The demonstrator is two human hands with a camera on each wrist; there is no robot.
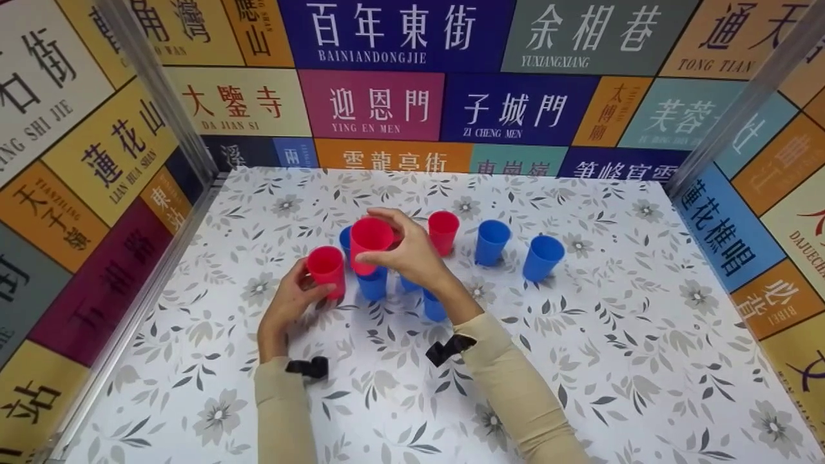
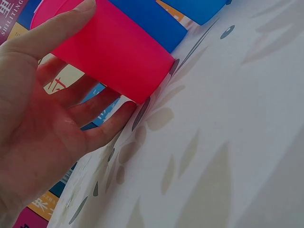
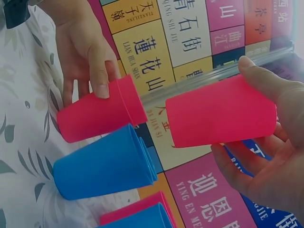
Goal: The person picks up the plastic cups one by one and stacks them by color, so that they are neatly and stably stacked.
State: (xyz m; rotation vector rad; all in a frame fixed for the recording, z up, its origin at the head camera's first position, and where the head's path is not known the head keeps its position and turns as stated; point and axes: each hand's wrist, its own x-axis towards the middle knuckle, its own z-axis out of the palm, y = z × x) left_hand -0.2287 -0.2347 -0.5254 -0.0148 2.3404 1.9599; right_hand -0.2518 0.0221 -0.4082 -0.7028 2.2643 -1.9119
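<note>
My left hand [image 1: 290,299] grips a red plastic cup [image 1: 329,274] that stands on the table, thumb on the near side and fingers round the far side. In the right wrist view this cup [image 3: 92,114] shows a second rim, as if cups were nested. Raised off the table, another red cup [image 3: 221,111] is held between the thumb and fingers of my right hand [image 1: 419,251]. Below it stands a blue cup [image 1: 372,285], with several rims at its mouth in the right wrist view. Other blue cups, one of them [image 1: 435,306] by my right wrist, are partly hidden.
To the right stand a red cup [image 1: 443,232] and two blue cups, one nearer [image 1: 493,241] and one farther out [image 1: 543,258]. The table [image 1: 612,361] has a leaf-patterned cover. Panels with printed signs [image 1: 380,106] enclose its back and sides.
</note>
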